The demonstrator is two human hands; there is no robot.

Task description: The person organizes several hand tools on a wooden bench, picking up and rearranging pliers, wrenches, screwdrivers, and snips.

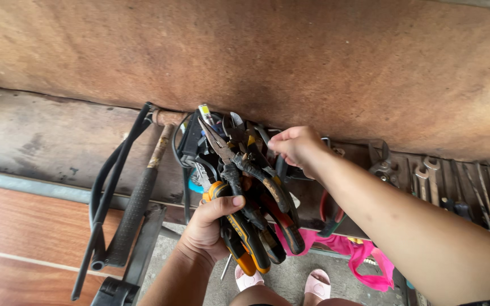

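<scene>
The left hand (211, 224) is clamped around a crowded bundle of pliers (253, 192), handles splaying toward five o'clock. The right hand (297, 144), fingers curled together, picks at tools at twelve o'clock; a tug there could spill the overfull bundle onto the sandalled feet (282, 280) below.

Workshop; wall-hung wrenches (426, 178) (pliers (256, 187) too)

The left hand (211, 226) grips a bundle of pliers (250, 192) by their handles, while the right hand (297, 146) reaches among tools hung along the wall; wrenches (426, 175) hang to the right.
</scene>
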